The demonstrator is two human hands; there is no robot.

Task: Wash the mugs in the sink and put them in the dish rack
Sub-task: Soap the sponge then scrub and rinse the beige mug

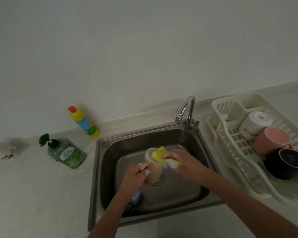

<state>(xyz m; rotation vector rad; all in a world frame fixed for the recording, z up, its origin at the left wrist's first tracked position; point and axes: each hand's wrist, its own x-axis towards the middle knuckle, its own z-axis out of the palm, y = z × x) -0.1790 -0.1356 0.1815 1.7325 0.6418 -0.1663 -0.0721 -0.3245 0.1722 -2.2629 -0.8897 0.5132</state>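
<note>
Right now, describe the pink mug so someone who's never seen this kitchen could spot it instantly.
Look right of the steel sink to the cream plastic dish rack on the counter. Three mugs stand in a row there; the pink mug is the middle one, between a white mug behind it and a dark mug in front.

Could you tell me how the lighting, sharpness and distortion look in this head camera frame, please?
Head view: dim, flat, greenish light with no hard shadows; a mild glare streak runs along the faucet; the wide lens bends the counter edge and tilts the dish rack; the white item at far left is smeared beyond reading, and the right hand with the sponge looks slightly motion-blurred.
</note>
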